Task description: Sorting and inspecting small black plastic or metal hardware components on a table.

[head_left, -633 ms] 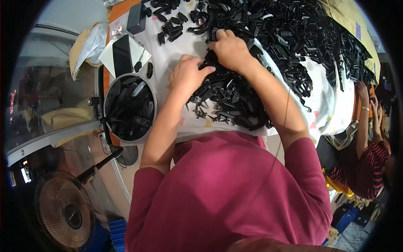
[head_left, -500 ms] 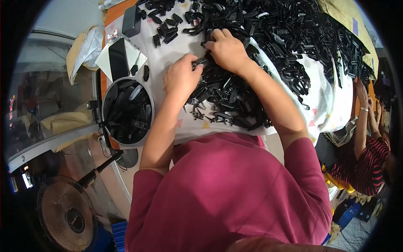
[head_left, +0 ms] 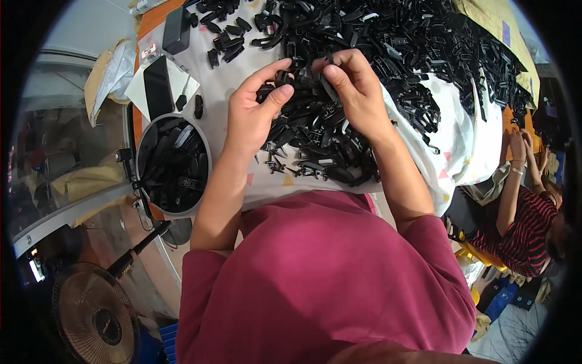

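My left hand point(head_left: 250, 112) is raised over the near pile, thumb and fingers curled round a small black plastic part point(head_left: 282, 77). Facing it, my right hand point(head_left: 362, 100) pinches another black plastic part point(head_left: 328, 88) between thumb and fingers. The two parts are close together; whether they touch I cannot tell. Beneath both hands lies a near pile of black plastic parts point(head_left: 327, 130), with small pointed pieces point(head_left: 276, 162) at its left edge.
A round tub point(head_left: 209, 164) of black parts stands at the left, near a phone point(head_left: 158, 88) and a black box point(head_left: 176, 30). A large heap of black parts point(head_left: 388, 42) covers the far right. A fan point(head_left: 97, 312) stands lower left; a co-worker point(head_left: 521, 224) sits at right.
My right hand has come off the far heap, turned toward my left hand and brought up a black part. My left hand has turned its fingers inward. The whole view has shifted slightly.
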A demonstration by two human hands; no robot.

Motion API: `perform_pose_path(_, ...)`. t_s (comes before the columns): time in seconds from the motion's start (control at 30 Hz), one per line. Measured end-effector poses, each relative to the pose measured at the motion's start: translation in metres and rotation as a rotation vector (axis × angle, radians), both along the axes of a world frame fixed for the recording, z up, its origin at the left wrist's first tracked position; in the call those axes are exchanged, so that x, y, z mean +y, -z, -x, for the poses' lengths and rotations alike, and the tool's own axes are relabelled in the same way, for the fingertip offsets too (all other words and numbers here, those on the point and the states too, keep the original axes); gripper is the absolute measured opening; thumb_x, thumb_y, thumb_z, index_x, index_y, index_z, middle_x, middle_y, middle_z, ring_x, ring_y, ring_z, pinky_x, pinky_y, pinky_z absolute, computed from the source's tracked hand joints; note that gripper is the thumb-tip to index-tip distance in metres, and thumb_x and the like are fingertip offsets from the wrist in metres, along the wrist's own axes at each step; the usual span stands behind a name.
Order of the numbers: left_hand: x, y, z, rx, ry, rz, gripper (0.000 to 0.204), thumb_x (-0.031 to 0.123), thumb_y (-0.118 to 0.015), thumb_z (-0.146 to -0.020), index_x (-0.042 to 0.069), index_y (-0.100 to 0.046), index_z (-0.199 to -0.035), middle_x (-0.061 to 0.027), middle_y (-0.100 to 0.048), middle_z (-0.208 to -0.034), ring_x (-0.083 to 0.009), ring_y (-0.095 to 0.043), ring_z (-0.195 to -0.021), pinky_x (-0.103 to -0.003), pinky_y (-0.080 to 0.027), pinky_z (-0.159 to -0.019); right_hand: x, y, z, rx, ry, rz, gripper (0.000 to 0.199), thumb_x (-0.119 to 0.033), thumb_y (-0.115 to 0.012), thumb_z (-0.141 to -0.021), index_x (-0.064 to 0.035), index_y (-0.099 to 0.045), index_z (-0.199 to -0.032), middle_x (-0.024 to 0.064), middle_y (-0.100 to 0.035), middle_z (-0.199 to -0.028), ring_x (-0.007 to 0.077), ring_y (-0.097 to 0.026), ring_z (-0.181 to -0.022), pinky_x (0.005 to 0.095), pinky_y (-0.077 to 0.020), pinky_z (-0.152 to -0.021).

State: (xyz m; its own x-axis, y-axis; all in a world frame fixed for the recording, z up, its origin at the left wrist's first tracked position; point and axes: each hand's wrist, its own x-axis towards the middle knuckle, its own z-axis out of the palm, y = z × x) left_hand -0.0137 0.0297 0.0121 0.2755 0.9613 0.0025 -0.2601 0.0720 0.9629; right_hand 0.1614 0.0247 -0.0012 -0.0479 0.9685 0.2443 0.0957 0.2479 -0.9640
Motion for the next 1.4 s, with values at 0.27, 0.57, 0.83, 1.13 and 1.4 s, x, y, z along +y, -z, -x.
perform_pose_path(0.27,-0.007,-0.007,-0.008,0.012,0.007,-0.06,0.032,0.004,-0.069,-0.071,0.0,-0.056,-0.1,-0.0036,-0.06,-0.09,-0.0076,-0.055,-0.077,-0.019,-0.046,-0.07,-0.027,-0.032,0.004,-0.243,-0.005,-0.105,0.026,-0.005,-0.057,-0.081,0.0004,-0.048,-0.104,0.0077,-0.058,-0.09,0.0147,-0.056,-0.08,0.0243,-0.0456,-0.069)
perform_pose_path(0.57,-0.009,-0.013,-0.009,0.103,-0.038,-0.177,0.027,0.003,-0.068,-0.07,-0.001,-0.058,-0.094,-0.0033,-0.06,-0.088,-0.0081,-0.055,-0.079,-0.019,-0.046,-0.072,-0.036,-0.046,-0.001,-0.058,0.002,0.121,0.021,-0.015,-0.051,-0.086,-0.0028,-0.056,-0.103,0.0007,-0.057,-0.077,0.0045,-0.051,-0.063,0.0155,-0.0372,-0.049)
perform_pose_path(0.83,-0.011,-0.013,-0.007,0.343,-0.059,-0.519,0.032,0.006,-0.074,-0.062,0.002,-0.063,-0.091,-0.0064,-0.059,-0.083,-0.0143,-0.056,-0.078,-0.023,-0.044,-0.069,-0.034,-0.041,-0.011,0.382,-0.124,0.471,0.015,-0.014,-0.056,-0.083,-0.0009,-0.057,-0.091,0.0014,-0.055,-0.076,0.0034,-0.042,-0.048,0.0147,-0.0261,-0.035)
perform_pose_path(1.13,-0.012,-0.014,-0.012,0.36,-0.075,-0.586,0.029,0.006,-0.074,-0.062,0.002,-0.063,-0.088,-0.0062,-0.059,-0.081,-0.0145,-0.056,-0.072,-0.023,-0.045,-0.063,-0.041,-0.043,-0.006,0.449,-0.027,0.417,0.012,-0.011,-0.058,-0.081,0.0001,-0.057,-0.084,0.0018,-0.055,-0.076,0.0037,-0.04,-0.046,0.0152,-0.0251,-0.035)
perform_pose_path(1.4,-0.026,0.013,-0.019,-0.368,0.074,0.205,0.032,0.007,-0.068,-0.071,-0.001,-0.058,-0.101,0.0,-0.059,-0.083,-0.0029,-0.046,-0.062,-0.016,-0.037,-0.05,-0.044,-0.037,0.014,0.443,0.067,0.442,0.008,-0.01,-0.057,-0.082,-0.0019,-0.056,-0.081,0.0,-0.054,-0.076,0.0031,-0.041,-0.048,0.015,-0.0287,-0.039)
